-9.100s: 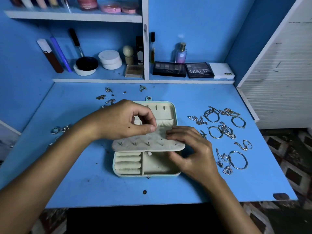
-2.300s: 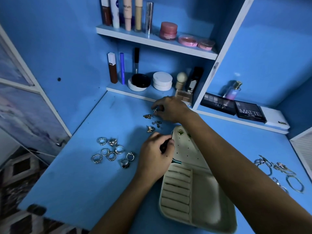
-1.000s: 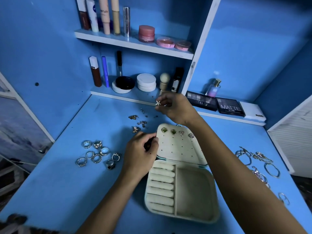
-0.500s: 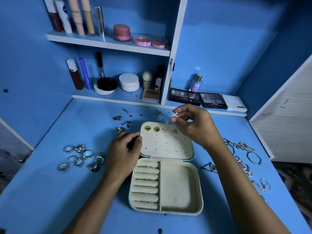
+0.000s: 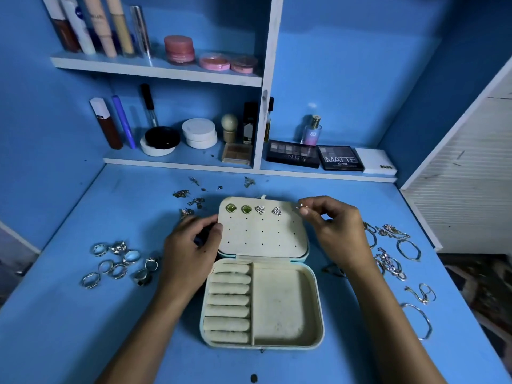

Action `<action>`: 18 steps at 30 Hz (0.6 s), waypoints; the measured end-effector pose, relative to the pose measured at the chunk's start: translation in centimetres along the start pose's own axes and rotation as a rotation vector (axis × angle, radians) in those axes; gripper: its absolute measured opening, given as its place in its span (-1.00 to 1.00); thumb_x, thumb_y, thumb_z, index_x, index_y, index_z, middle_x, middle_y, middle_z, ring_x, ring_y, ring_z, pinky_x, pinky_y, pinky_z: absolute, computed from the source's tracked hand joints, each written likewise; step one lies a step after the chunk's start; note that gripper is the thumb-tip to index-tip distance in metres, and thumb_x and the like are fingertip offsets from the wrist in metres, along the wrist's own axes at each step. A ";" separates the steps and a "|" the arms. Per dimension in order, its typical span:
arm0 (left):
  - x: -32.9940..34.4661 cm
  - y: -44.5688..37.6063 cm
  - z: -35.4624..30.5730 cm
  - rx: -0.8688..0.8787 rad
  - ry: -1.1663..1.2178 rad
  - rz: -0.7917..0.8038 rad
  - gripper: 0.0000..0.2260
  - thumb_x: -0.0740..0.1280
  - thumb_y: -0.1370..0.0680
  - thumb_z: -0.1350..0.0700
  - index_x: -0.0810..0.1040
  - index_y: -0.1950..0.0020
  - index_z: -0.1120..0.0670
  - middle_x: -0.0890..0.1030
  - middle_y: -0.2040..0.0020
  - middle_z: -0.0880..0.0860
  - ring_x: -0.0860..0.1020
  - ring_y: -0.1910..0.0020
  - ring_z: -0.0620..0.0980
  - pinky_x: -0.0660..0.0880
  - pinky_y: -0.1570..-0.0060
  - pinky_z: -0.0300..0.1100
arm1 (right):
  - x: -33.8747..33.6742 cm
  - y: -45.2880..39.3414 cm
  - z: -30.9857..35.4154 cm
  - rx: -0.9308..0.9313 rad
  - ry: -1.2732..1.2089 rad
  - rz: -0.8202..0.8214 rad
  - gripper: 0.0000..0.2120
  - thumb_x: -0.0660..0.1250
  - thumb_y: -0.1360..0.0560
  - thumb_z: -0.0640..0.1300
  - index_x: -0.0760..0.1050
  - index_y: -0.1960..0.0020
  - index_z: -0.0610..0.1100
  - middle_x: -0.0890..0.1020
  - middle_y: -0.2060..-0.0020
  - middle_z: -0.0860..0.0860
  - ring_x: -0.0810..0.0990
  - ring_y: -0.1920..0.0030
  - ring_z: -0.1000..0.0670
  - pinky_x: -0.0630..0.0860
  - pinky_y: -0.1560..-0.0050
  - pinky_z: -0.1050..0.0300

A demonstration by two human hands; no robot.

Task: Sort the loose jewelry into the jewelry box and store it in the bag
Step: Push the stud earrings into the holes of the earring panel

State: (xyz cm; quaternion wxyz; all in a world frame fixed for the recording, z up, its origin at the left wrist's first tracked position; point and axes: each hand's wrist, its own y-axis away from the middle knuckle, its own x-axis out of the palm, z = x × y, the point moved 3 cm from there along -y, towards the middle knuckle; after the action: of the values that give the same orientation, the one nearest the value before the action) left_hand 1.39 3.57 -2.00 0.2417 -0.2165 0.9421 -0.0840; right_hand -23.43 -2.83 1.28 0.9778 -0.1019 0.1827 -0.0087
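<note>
The right hand [image 5: 331, 231] pinches a small stud earring [image 5: 300, 207] between thumb and first finger, a little right of the middle of the frame. It holds the earring just at the upper right corner of the earring panel [image 5: 263, 234], the pale perforated flap that stands open over the back half of the jewelry box [image 5: 261, 297]. The left hand [image 5: 194, 253] is at the left edge of this panel; its fingers are curled against the edge, and I judge that it steadies the panel, though I cannot tell if it holds something dark under the fingers.

Four earrings [image 5: 253, 209] already sit in the top row of the panel, two green ones and two silver ones, going from left to right. The next free hole in this row lies just left of the pinched earring, between it and the last silver one. So the coming move is, in my judgement, short and goes leftward and downward, and the right hand is clearly the nearer one. The post must meet the panel straight on; I cannot see which way the post points.

Further out, the rings [image 5: 119, 263] lie in a loose group on the blue surface [image 5: 83, 328] at the left. The bracelets [image 5: 399, 253] are spread at the right, and more small earrings [image 5: 191, 200] lie above the left hand. No bag is in view.
</note>
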 end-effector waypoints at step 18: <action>-0.3 0.4 -0.6 0.072 0.142 0.002 -0.78 0.38 -0.55 0.28 0.64 -0.07 -0.03 0.63 -0.02 -0.10 0.57 -0.03 -0.17 0.42 0.06 -0.46 | -0.1 1.5 -0.3 -0.052 -0.125 -0.096 -0.77 0.52 -0.44 -0.21 0.55 -0.01 -0.02 0.71 0.20 0.13 0.57 0.22 0.05 0.47 0.25 0.18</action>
State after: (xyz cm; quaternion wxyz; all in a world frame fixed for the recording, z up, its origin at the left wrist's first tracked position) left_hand 1.18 4.10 -1.41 0.1820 -0.2003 0.9535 -0.1326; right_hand -23.61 -1.39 0.76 0.9828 -0.1362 0.1166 -0.0443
